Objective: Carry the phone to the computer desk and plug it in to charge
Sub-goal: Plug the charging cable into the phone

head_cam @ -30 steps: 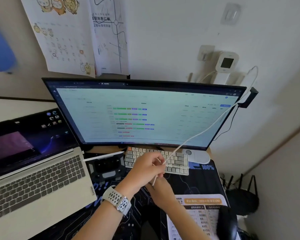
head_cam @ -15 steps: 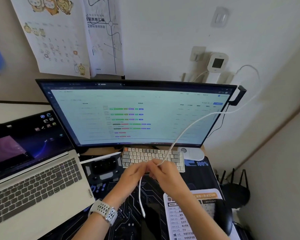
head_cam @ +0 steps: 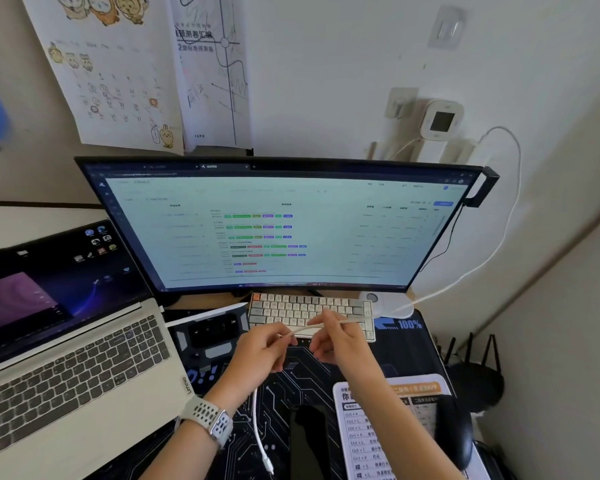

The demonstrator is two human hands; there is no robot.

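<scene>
I am seated at the bench, looking down at my two hands held just in front of the keyboard [head_cam: 310, 311]. My left hand [head_cam: 262, 348] and right hand [head_cam: 340, 342] each pinch the white cable [head_cam: 312, 326] between thumb and fingertips, with a short stretch of it drawn taut between them. From my right hand the cable runs right and far, past the monitor [head_cam: 278, 226], and loops up toward the wall. From my left hand the loose end hangs near, and its plug [head_cam: 268, 466] dangles free at the bottom edge of view. The phone [head_cam: 309, 441] appears to be the dark slab lying flat on the mat [head_cam: 291, 372] near me, between my forearms, just right of the plug. So the carrying looks done. The plug is not yet in the phone. I judge what is left is to take hold of the plug end and seat it in the phone's port.
</scene>
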